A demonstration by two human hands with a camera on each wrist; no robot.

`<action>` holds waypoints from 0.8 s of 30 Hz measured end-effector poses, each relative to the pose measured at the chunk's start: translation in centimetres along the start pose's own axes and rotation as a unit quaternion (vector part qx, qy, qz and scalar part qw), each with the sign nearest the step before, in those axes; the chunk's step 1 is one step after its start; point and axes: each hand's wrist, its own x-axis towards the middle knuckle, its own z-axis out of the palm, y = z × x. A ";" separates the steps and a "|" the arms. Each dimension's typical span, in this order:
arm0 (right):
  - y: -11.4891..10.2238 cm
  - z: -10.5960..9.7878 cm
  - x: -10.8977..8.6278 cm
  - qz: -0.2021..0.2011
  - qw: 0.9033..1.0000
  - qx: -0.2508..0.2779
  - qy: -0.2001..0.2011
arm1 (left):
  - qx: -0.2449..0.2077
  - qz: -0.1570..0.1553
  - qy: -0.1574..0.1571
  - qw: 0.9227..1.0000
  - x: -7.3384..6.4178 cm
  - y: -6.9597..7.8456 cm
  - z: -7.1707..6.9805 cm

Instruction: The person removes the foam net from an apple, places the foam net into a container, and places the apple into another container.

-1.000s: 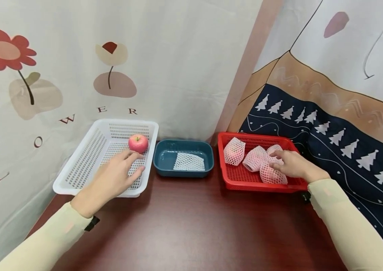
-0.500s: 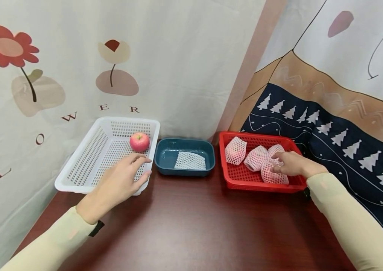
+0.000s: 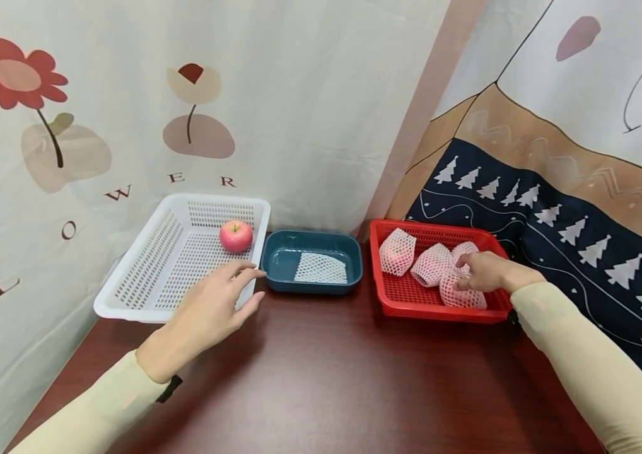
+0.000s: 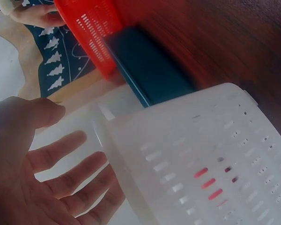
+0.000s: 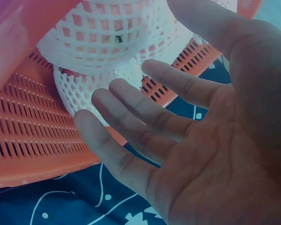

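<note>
My left hand (image 3: 207,315) hovers over the near right corner of the white basket (image 3: 111,296), its fingers spread and relaxed with nothing in them. Inside that basket, at the far right, sits a bare red apple (image 3: 236,236); in the left wrist view only bits of red show through the slots. My right hand (image 3: 488,272) is at the right side of the red basket (image 3: 386,309), fingers relaxed beside a net-wrapped apple (image 3: 457,291). Whether they touch it I cannot tell. Other fruits in white foam nets (image 3: 397,252) lie in the same basket.
Between the two baskets stands a dark teal tray (image 3: 275,287) holding a flat white foam net (image 3: 321,268). All three containers are on a reddish-brown table (image 3: 321,372). A printed curtain (image 3: 309,113) hangs right behind them.
My left hand has drawn back from near the apple, toward me and to the right. The apple stays in the white basket. My right hand has hardly moved.
</note>
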 end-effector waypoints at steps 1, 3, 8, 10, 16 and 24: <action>0.0 0.0 0.1 0.001 1.000 0.000 -0.005 | 0.000 0.001 0.000 1.000 0.0 0.1 0.0; -0.1 0.0 0.1 0.003 1.000 0.001 -0.016 | -0.001 0.002 0.001 1.000 0.0 0.4 0.0; -0.1 0.2 0.3 0.008 0.999 0.005 -0.035 | 0.001 0.008 0.006 1.000 -0.1 0.9 0.0; -0.2 0.3 0.5 0.010 0.999 0.006 -0.040 | 0.001 0.010 0.006 1.000 -0.1 1.0 -0.1; -0.3 0.6 0.7 0.010 0.999 0.007 -0.046 | 0.001 0.013 0.005 1.000 -0.2 1.3 -0.1; -0.3 0.8 0.8 -0.005 0.999 -0.011 -0.034 | 0.002 0.032 0.020 0.999 -0.3 1.8 0.0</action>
